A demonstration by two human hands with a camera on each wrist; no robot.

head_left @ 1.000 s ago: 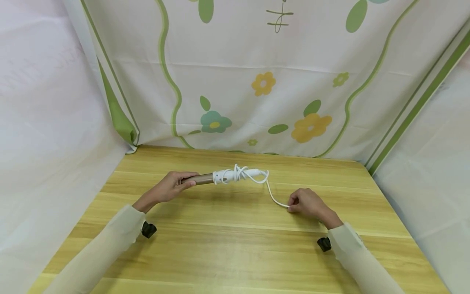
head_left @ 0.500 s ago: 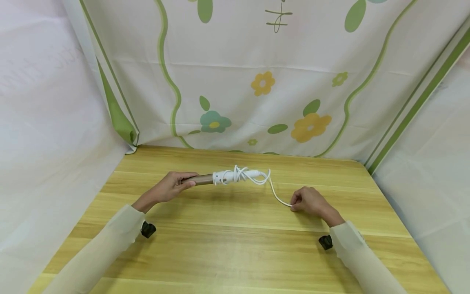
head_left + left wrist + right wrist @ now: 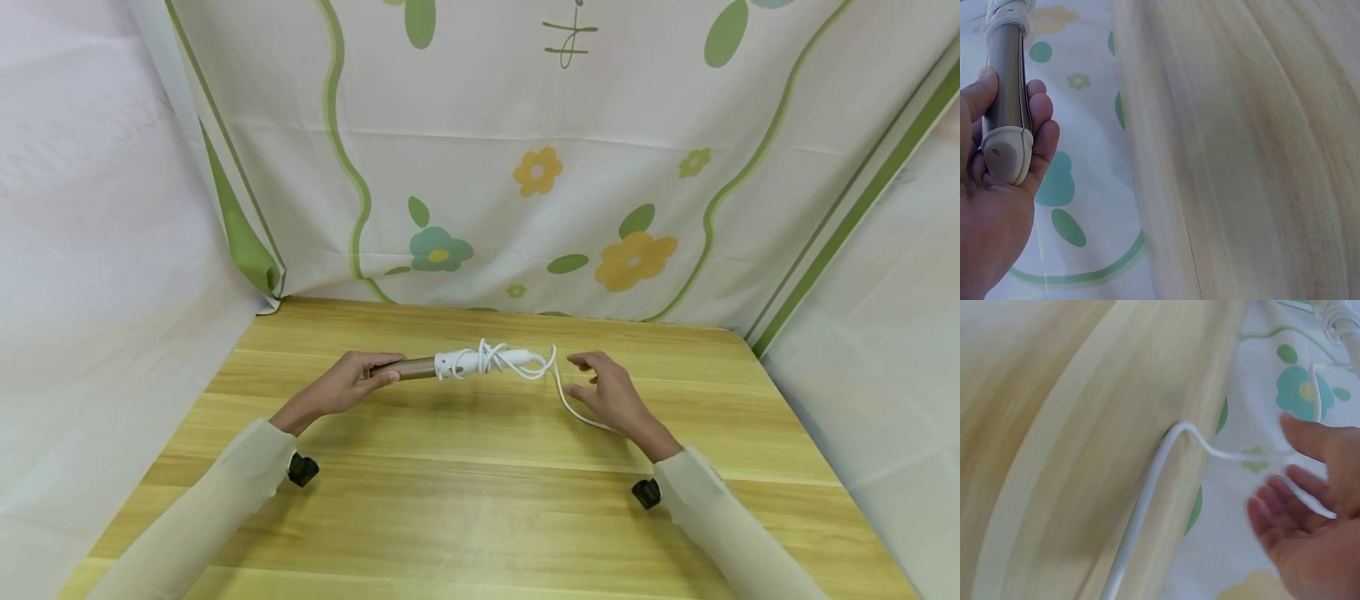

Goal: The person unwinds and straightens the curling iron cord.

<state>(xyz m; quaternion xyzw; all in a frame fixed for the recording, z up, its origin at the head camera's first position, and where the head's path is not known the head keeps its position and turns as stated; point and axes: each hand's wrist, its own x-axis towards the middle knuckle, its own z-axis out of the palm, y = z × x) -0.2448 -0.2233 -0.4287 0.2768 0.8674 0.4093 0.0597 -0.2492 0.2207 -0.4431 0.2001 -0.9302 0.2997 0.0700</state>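
Observation:
A curling iron [image 3: 457, 362] with a white handle and a brownish-gold barrel is held roughly level above the table. My left hand [image 3: 341, 385] grips it by the barrel end, thumb on one side and fingers on the other. In the left wrist view the rounded white end cap [image 3: 1007, 153] sits in the palm. The white cord [image 3: 566, 402] is wound loosely round the handle, and its free part hangs down toward the right. My right hand [image 3: 615, 398] is beside that cord with thumb and fingers spread apart. In the right wrist view the cord [image 3: 1138, 506] passes behind the fingers.
A wooden-topped table [image 3: 480, 517] lies beneath both hands. White cloth with printed flowers [image 3: 465, 100] hangs along its back edge, and pale cloth walls stand at the left and right. A small black camera [image 3: 303, 469] sits at the left wrist.
My right hand has let go of the cord and moved up and left toward the handle's end, its fingers parting. The left hand and curling iron have stayed nearly still.

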